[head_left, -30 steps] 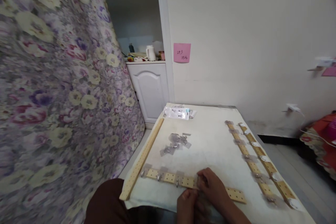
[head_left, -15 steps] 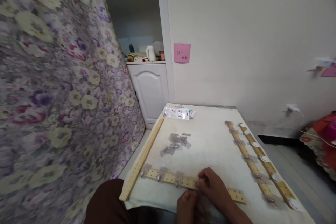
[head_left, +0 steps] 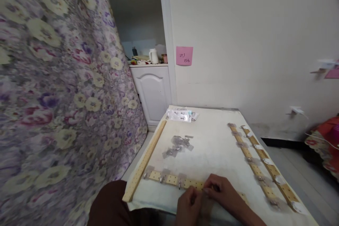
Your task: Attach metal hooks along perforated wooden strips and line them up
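Note:
A perforated wooden strip (head_left: 173, 179) with clear adhesive hooks stuck on it lies across the near edge of the white table (head_left: 214, 141). Both hands meet over its right part. My right hand (head_left: 225, 192) rests on the strip, fingers curled and pinched at a small clear piece. My left hand (head_left: 188, 206) sits just below the strip with its fingers closed toward the same spot. What they pinch is too small to name. A loose pile of clear hooks (head_left: 178, 144) lies further up the table, apart from both hands.
A long wooden strip (head_left: 144, 162) runs along the table's left edge. Two strips with hooks (head_left: 261, 167) lie at the right. A clear packet (head_left: 180, 115) sits at the far edge. A floral cloth (head_left: 58, 95) hangs at left; a white cabinet (head_left: 152, 90) stands behind.
My right hand has slid slightly right along the strip, and my left hand has risen to meet it. The camera has shifted a little.

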`<state>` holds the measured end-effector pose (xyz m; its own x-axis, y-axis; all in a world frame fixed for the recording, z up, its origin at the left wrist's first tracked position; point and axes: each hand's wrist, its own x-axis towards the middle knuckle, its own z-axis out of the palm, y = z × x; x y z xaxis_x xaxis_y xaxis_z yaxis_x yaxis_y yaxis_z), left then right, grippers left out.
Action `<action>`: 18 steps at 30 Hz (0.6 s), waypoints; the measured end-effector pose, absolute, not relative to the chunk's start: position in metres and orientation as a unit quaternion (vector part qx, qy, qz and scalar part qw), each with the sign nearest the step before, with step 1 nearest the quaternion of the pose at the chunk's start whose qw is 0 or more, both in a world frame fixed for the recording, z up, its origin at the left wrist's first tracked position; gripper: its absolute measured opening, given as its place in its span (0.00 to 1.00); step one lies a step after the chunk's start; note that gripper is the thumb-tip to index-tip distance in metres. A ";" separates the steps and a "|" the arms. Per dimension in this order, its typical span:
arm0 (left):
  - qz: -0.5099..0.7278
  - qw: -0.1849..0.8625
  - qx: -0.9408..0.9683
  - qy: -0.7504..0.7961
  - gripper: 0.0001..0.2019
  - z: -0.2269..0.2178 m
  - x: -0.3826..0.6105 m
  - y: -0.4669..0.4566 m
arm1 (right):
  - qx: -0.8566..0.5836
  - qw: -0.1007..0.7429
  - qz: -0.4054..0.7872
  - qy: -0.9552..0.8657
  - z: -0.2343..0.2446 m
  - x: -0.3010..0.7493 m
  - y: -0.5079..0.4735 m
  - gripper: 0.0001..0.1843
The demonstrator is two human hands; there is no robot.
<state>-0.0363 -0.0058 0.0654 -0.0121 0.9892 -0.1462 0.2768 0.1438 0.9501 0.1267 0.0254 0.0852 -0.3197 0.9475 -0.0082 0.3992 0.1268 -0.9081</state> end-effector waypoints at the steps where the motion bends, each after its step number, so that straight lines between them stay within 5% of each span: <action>1: 0.392 0.459 0.523 0.601 0.09 0.067 -0.037 -0.005 | -0.487 0.306 0.465 -0.673 0.085 0.128 0.025 0.06; 11: 0.436 0.575 0.441 0.534 0.22 0.063 -0.032 -0.005 | -0.428 0.312 0.633 -0.565 0.070 0.127 0.026 0.07; 18: 0.406 0.680 0.382 0.475 0.26 0.021 -0.032 -0.009 | -0.464 0.340 0.618 -0.536 0.056 0.125 0.033 0.06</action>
